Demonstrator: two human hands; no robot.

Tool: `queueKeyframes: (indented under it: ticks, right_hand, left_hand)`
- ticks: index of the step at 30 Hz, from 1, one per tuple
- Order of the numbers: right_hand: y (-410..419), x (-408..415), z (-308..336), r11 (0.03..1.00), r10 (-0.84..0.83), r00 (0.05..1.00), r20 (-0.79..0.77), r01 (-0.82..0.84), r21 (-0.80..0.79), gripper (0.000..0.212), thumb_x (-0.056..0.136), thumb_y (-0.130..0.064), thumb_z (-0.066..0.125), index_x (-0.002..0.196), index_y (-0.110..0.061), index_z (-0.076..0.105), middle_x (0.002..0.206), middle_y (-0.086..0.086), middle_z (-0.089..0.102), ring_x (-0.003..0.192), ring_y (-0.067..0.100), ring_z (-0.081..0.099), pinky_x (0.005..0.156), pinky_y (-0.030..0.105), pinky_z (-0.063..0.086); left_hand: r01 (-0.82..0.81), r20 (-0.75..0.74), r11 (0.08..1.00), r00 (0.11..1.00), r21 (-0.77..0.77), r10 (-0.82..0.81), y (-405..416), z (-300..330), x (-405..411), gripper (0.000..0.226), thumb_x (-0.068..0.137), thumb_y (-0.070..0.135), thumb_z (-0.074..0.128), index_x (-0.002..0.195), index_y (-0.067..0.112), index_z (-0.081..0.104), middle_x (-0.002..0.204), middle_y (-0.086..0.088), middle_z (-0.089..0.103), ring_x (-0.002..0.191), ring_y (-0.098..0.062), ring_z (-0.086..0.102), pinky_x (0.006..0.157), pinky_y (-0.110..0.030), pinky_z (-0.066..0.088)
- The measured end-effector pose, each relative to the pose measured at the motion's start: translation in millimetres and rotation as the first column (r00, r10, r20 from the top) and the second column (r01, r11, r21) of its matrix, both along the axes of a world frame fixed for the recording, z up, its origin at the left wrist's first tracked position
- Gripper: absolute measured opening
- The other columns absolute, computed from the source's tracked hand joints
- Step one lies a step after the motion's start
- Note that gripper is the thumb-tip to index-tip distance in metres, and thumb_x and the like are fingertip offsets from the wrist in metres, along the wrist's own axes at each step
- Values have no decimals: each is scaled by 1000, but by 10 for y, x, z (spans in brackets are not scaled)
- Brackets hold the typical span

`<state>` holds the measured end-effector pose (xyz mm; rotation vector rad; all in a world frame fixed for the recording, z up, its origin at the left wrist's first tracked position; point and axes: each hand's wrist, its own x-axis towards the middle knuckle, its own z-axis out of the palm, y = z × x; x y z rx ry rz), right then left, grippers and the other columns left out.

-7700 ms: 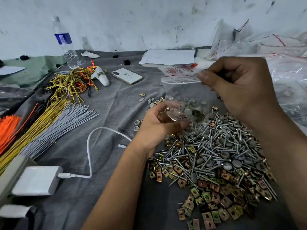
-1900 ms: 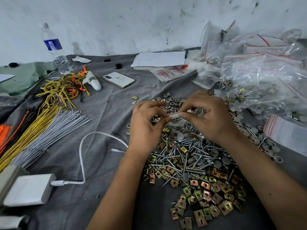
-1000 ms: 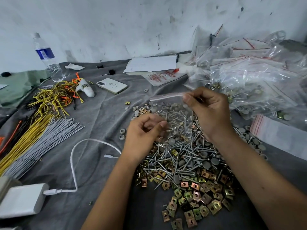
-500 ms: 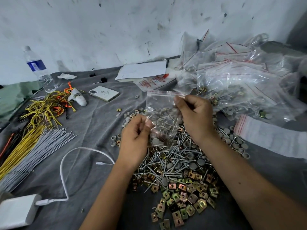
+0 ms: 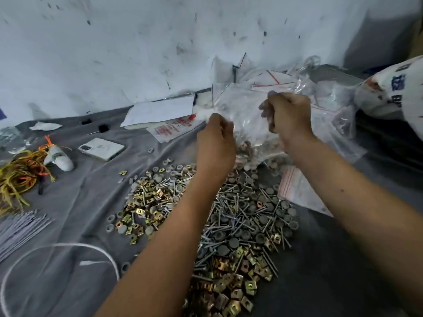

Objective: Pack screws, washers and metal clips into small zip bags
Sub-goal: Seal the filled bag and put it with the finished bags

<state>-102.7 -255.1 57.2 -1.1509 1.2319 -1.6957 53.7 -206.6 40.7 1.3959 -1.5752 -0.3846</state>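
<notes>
Above one screw heap (image 5: pixel 238 216), two hands, left hand (image 5: pixel 216 145), right hand (image 5: pixel 289 117)

The bench (image 5: pixel 87 202) is covered with grey cloth. At centre lies a mixed heap: screws (image 5: pixel 238 216), grey washers (image 5: pixel 229 243) and brass-coloured metal clips (image 5: pixel 231 291). A phone (image 5: pixel 101 148) and papers (image 5: pixel 160 110) lie far left; filled zip bags (image 5: pixel 325 115) lie far right.

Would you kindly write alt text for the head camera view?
Both hands, left hand and right hand, are raised to a heap of clear zip bags, above a pile of screws, washers and metal clips on grey cloth.
</notes>
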Motion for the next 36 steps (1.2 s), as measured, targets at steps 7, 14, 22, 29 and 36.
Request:
queueKeyframes:
  ticks: [7,14,22,29,36]
  right_hand:
    - [-431,-834,-23,910,-162,876,-454,310,275,13,86,-12,69,97,-13,62,97,10,68,84,30,69,76,42,61]
    - [600,-995,-352,945,246,418,-875,100,313,35,78,-53,81,70,-22,64,65,-9,63,68,16,64,56,27,38]
    - [974,-1139,-775,936,335,334,-881,-14,350,56,60,-61,88,81,-27,48,90,-7,49,83,19,52,73,35,46]
    - [921,-1191,-915,944,287,528,-799,-14,329,36,73,-33,91,70,-17,59,81,5,66,71,19,59,66,36,49]
    - [1004,-1075,-826,958,279,343,-897,-29,287,41,77,-52,82,71,-24,53,75,-5,58,70,19,56,62,34,45]
  left_hand:
    - [102,524,989,839,111,-145,-485,-195,-833,59,109,43,42,153,6,37,161,-19,35,146,-40,31,117,-49,30]
    - [84,686,955,679,283,-263,-620,-714,-1068,76,108,53,27,165,10,2,174,-11,-1,160,-34,-3,128,-52,-4]
    - [178,419,959,870,220,-258,-523,-403,-946,54,111,40,36,150,5,47,160,-19,41,151,-35,31,126,-47,22]
    - [-19,92,993,996,119,9,38,-326,-920,15,100,23,56,88,13,60,87,-3,63,80,-20,59,73,-35,50]
    - [105,295,857,912,505,-285,174,-351,-885,17,89,5,59,100,-2,71,96,-18,71,92,-32,68,75,-38,58]
